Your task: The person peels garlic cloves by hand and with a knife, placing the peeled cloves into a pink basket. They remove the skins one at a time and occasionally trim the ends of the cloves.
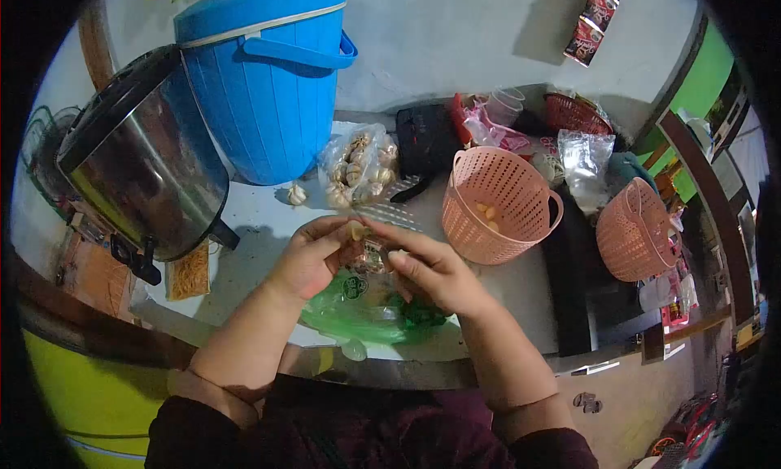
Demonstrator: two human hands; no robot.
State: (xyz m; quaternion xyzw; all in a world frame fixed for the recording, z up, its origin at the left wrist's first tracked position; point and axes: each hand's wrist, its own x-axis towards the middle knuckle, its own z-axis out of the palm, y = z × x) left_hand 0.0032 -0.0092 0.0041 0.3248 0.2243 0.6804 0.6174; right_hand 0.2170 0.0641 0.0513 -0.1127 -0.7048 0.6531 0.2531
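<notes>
Your left hand [313, 259] pinches a pale clove [356, 231] near the frame's centre; your right hand [435, 275] curls close, its hold unclear. A loose pinch could drop it onto the green bag [358, 313] below.

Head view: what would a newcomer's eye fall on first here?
The tall blue bucket at the back left dominates. Next come the left hand and right hand, close together mid-picture above a green plastic bag, the left holding a small pale piece. To their right stands a pink basket with a few pale cloves inside.
</notes>
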